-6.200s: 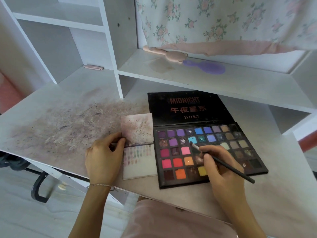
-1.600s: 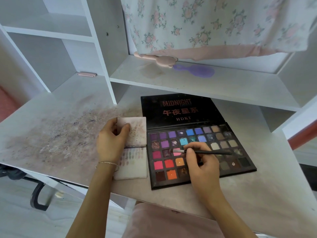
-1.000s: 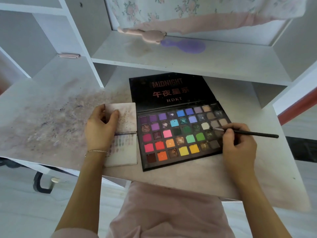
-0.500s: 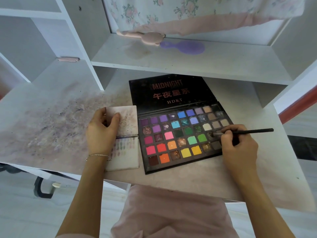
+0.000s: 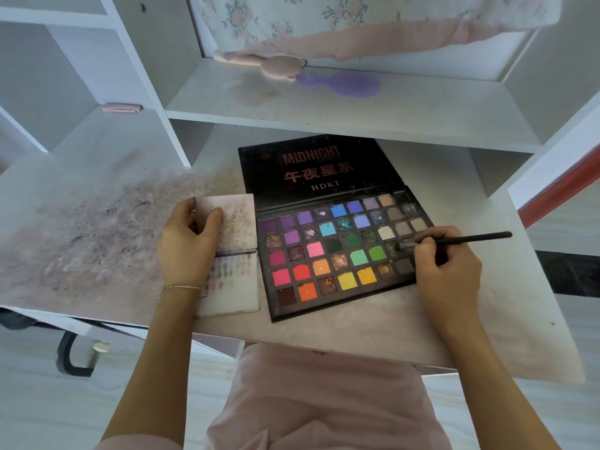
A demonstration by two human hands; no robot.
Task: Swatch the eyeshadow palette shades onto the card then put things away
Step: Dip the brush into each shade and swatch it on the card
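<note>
An open black eyeshadow palette (image 5: 324,251) with several coloured pans lies on the desk, its lid flat behind it. My right hand (image 5: 446,271) pinches a thin black brush (image 5: 470,238) whose tip rests in a dark grey-green pan at the palette's right side. Left of the palette lies the folded white swatch card (image 5: 233,284), with small colour smears on its lower half. My left hand (image 5: 188,245) grips the card's upper flap, thumb on top.
The desk (image 5: 97,228) is stained with powder on its left part. A shelf above holds a purple hairbrush (image 5: 344,84) and a pink brush (image 5: 276,64). A small pink item (image 5: 120,108) sits in the left cubby. A floral cloth hangs at the back.
My right hand moved from the pink pans in the palette's middle to its right side, and the brush tip shifted down into a dark pan. My left hand keeps its hold on the card.
</note>
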